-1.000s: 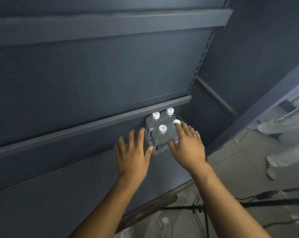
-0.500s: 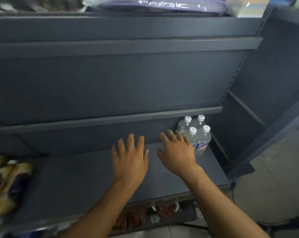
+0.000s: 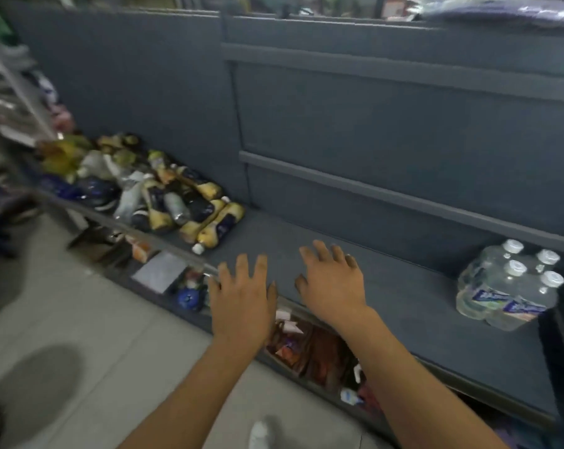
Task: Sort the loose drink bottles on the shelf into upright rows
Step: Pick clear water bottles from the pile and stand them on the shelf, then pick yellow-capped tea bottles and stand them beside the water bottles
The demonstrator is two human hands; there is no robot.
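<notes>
Fingers spread and empty, the left hand (image 3: 242, 296) and right hand (image 3: 334, 283) hover over the grey metal shelf (image 3: 403, 306) between four upright clear white-capped water bottles (image 3: 507, 286) and the toppled heap of yellow-and-dark drink bottles (image 3: 177, 196), likely their next source.

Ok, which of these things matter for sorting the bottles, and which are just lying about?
Job: loose bottles lying in a pile; water bottles standing upright; shelf; left hand and right hand, both empty.
Lying about: packets below the shelf; purple bag up top.
</notes>
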